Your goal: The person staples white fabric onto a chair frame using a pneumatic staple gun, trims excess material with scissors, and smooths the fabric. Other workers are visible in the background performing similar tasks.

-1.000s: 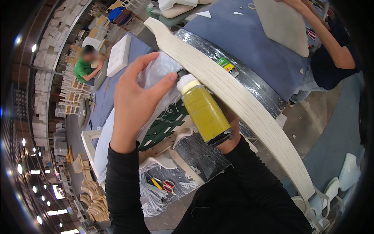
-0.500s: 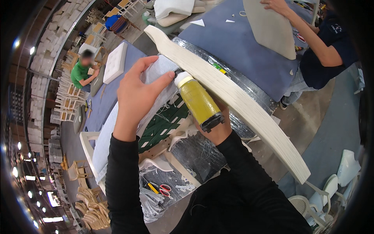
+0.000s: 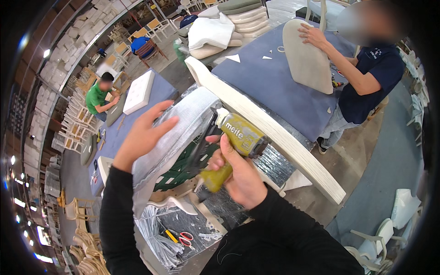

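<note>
My right hand (image 3: 238,172) grips a yellow-green pneumatic staple gun (image 3: 229,146), its black nose set against the padded seat of a chair. My left hand (image 3: 144,133) lies flat, fingers spread, on the grey-white fabric (image 3: 181,133) that wraps the seat, pressing it down. Green webbing (image 3: 176,172) shows under the fabric's edge. The chair's cream curved wooden rail (image 3: 270,133) runs diagonally from upper middle to right. Both sleeves are black.
A person in a dark blue shirt (image 3: 366,78) holds a pale seat panel (image 3: 307,57) on a blue-grey table (image 3: 270,82). Another person in green (image 3: 97,98) works at a far table. Red-handled scissors (image 3: 185,238) lie below. White chairs (image 3: 380,229) stand lower right.
The staple gun has tipped from pointing away to lying across, nose now on the seat's edge. My left hand has slid down the fabric. The view has pulled back.
</note>
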Tool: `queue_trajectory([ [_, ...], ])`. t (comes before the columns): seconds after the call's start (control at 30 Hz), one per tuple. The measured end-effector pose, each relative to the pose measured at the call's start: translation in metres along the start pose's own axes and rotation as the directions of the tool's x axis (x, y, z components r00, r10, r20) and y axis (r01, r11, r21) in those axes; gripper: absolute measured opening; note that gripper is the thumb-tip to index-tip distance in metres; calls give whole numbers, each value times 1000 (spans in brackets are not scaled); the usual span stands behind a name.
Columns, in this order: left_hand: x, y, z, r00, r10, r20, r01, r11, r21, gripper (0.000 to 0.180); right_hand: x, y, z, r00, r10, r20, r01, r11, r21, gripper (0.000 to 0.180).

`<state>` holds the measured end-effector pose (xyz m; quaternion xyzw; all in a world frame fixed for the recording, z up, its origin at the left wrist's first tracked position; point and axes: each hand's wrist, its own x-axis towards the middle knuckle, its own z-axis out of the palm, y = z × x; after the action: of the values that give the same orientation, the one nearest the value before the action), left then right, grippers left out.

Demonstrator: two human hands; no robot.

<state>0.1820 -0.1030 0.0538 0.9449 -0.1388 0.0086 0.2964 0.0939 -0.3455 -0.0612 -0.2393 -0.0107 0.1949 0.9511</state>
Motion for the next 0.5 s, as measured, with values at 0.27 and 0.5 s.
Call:
queue_trajectory([
  [0.27, -86, -92, -44, 920, -392, -9, 392, 920, -28, 55, 11, 22, 57, 994, -60, -86, 99, 808, 581, 40],
  [0.5, -85, -93, -35, 909, -418, -4, 417, 908, -43, 54, 31, 24, 55, 988, -117, -105, 155, 837, 525, 40],
])
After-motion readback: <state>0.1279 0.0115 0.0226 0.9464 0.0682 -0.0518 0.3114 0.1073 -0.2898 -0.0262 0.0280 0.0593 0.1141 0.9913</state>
